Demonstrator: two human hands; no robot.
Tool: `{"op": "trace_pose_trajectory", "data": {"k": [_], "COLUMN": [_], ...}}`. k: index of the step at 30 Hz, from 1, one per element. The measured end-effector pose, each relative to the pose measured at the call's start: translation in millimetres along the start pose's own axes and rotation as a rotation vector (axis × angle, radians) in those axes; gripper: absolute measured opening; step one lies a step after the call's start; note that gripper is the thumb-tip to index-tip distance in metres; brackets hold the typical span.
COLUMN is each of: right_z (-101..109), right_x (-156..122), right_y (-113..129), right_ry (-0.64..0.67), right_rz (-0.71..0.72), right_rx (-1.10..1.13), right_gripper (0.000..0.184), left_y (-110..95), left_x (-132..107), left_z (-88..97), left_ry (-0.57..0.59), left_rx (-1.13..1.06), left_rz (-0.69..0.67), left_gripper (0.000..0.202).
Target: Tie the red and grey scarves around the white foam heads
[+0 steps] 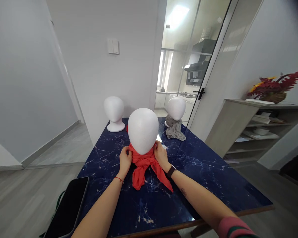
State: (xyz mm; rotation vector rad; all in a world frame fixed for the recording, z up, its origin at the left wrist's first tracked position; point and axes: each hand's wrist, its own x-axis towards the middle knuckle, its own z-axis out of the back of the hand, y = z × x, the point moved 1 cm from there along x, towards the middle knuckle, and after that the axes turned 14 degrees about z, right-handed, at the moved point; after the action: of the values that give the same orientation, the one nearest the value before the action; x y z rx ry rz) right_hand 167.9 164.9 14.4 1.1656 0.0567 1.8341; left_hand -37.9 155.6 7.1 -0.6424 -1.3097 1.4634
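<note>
A white mannequin head (143,130) stands upright in the middle of the table, its neck wrapped in a red scarf (144,161). The scarf is knotted at the front, and its two ends hang down and spread over the tabletop. My left hand (125,161) pinches the scarf at the left side of the neck. On the opposite side, my right hand (161,154) grips the scarf near the neck, with its fingertips partly hidden behind the cloth and the head.
On the dark blue marbled table (188,185), a bare mannequin head (114,112) stands back left. Another mannequin head (176,108), wearing a grey scarf (175,129), is back right. A phone (68,208) lies at the left edge. Shelves (248,129) stand at the right.
</note>
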Motion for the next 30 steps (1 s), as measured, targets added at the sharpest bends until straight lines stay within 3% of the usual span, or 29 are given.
{"op": "trace_pose_trajectory", "data": {"k": [4, 7, 10, 13, 16, 18, 23, 27, 30], "right_z": [3.6, 8.9, 6.7, -0.5, -6.7, -9.2, -10.8, -7.5, -2.5], "right_x": [-6.0, -11.6, -16.5, -19.0, -18.4, -17.3, -15.1, -11.3, -8.5], "right_y": [-7.1, -18.8, -29.1, -29.5, -21.7, -16.9, -19.7, -29.8, -33.3], "right_ry": [-0.168, -0.238, -0.081, 0.104, 0.183, 0.183, -0.006, -0.192, -0.240], "right_rz": [-0.043, -0.109, -0.146, -0.131, -0.104, -0.110, -0.238, -0.350, -0.373], "right_rx": [0.239, 0.144, -0.042, -0.095, -0.041, 0.007, 0.403, 0.765, 0.829], "right_gripper": [0.033, 0.033, 0.034, 0.031, 0.029, 0.030, 0.029, 0.028, 0.025], "left_y": [6.5, 8.7, 6.7, 0.6, -4.9, -7.3, -15.0, -22.4, -25.6], "left_x": [1.1, 2.5, 1.9, -1.4, -4.9, -5.9, -9.7, -19.0, -25.5], "left_z": [-0.7, 1.9, 3.6, 3.5, 3.8, 5.0, 4.3, -2.7, -6.7], "left_ry": [0.002, -0.080, -0.103, 0.017, 0.130, 0.131, 0.049, 0.050, 0.060], "left_rx": [-0.043, -0.056, 0.025, 0.103, 0.162, 0.174, 0.181, 0.108, 0.075], "left_rz": [0.042, 0.120, 0.171, 0.139, 0.110, 0.105, 0.073, 0.057, 0.023], "left_gripper": [0.022, 0.033, 0.039, 0.035, 0.035, 0.037, 0.042, 0.045, 0.043]}}
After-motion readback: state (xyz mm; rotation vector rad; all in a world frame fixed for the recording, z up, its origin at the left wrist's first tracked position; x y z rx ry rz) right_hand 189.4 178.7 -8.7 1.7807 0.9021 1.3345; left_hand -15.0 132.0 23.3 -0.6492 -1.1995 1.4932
